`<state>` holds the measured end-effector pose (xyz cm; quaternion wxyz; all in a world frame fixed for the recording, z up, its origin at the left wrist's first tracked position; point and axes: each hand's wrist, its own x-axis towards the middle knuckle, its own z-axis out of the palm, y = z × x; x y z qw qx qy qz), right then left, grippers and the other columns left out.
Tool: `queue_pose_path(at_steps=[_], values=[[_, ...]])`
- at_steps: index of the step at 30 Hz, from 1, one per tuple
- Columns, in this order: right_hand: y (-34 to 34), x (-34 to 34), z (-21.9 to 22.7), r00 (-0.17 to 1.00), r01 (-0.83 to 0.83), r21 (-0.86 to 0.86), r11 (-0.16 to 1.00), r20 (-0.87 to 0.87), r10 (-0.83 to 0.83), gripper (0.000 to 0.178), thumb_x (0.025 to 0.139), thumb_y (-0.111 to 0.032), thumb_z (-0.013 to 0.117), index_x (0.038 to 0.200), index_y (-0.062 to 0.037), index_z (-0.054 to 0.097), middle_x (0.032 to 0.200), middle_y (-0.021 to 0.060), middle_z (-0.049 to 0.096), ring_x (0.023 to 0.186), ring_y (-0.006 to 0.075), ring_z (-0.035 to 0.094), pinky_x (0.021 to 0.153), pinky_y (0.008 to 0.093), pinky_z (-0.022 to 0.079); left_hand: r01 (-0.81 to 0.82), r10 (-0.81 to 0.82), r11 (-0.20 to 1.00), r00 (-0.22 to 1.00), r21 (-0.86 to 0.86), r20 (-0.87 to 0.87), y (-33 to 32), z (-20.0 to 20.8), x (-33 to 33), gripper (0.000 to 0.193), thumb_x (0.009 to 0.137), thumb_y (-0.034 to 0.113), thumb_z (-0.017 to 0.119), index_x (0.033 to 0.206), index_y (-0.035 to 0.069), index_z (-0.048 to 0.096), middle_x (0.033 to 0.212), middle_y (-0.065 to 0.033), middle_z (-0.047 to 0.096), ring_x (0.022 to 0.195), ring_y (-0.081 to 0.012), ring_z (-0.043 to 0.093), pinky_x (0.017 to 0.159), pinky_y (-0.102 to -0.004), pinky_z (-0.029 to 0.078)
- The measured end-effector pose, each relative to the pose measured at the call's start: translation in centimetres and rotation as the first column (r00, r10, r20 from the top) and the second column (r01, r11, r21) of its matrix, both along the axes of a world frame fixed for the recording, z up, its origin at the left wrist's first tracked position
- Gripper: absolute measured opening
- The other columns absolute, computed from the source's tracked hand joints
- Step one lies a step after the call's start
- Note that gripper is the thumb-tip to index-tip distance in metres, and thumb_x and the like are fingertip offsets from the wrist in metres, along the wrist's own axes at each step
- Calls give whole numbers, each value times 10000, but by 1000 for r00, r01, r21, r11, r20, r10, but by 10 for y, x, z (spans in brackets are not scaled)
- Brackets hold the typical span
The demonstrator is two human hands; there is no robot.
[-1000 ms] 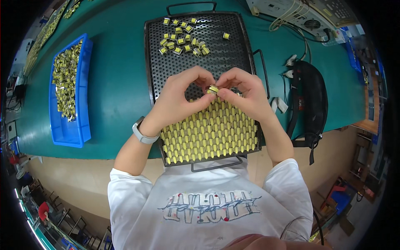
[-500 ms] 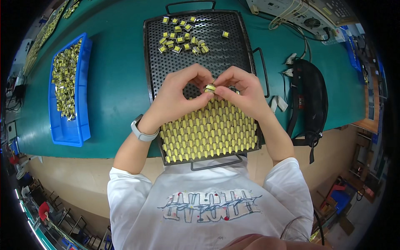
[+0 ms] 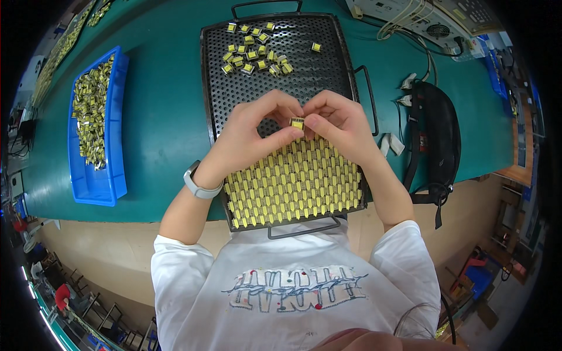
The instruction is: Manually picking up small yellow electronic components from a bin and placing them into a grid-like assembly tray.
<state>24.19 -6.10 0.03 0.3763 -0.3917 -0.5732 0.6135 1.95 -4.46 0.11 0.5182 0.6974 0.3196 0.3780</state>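
Observation:
Over the middle of a black perforated tray [image 3: 225,105], both my hands meet at one small yellow-taped transformer [image 3: 298,123] with dark sides and fine metal pins. My left hand [image 3: 257,131] pinches it between thumb and fingers from the left. From the right, my right hand [image 3: 342,126] closes on it with thumb and fingertips. Below the hands, tight rows of like yellow transformers [image 3: 293,187] stand on the near half of the tray. Loose ones [image 3: 252,55] lie scattered at its far end, and one lies apart [image 3: 316,47].
A blue bin [image 3: 96,190] at the left holds a heap of the same parts. On the green table's [image 3: 164,88] right side lie a black waist bag [image 3: 439,140] and white plugs [image 3: 392,144]. A cabled instrument [image 3: 421,23] stands behind. Wire handles [image 3: 369,102] stick out from the tray.
The transformer has been turned between my fingers: its yellow face and dark frame now show, where a narrow yellow edge showed before. My hands stay in nearly the same place.

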Motion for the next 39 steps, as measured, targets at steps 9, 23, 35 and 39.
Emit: queue_pose_path(at_steps=[9, 23, 35, 39], values=[[0, 0, 0, 999, -5, -14, 1000, -35, 5, 221, 992, -151, 666, 1109, 31, 621, 969, 72, 681, 814, 110, 666, 727, 243, 527, -5, 5, 999, 1000, 49, -2, 0, -4, -1, 308, 844, 141, 823, 1062, 19, 643, 951, -57, 707, 847, -161, 709, 787, -292, 571], [0, 2, 1, 997, -53, -39, 998, -56, 50, 177, 978, -108, 664, 1094, 20, 622, 993, 57, 667, 848, 95, 643, 747, 244, 516, 31, -30, 999, 1000, 13, -8, 0, -5, -3, 331, 817, 140, 845, 1029, 13, 625, 934, -55, 703, 846, -158, 724, 795, -286, 583], [2, 4, 3, 996, -93, 145, 985, 8, 93, 236, 908, -41, 717, 1124, 4, 634, 1067, 50, 614, 947, 120, 604, 852, 279, 498, 52, -53, 998, 998, -46, -17, 2, -6, -5, 377, 806, 150, 851, 1062, 20, 606, 921, -60, 720, 874, -158, 736, 813, -286, 580], [2, 5, 3, 994, -111, 113, 987, -9, 112, 242, 900, -35, 733, 1116, 1, 630, 1067, 53, 614, 960, 126, 614, 855, 276, 502, 72, -73, 997, 997, -32, -32, 2, -6, -6, 377, 812, 158, 847, 1068, 23, 606, 924, -60, 726, 885, -162, 742, 813, -284, 578]])
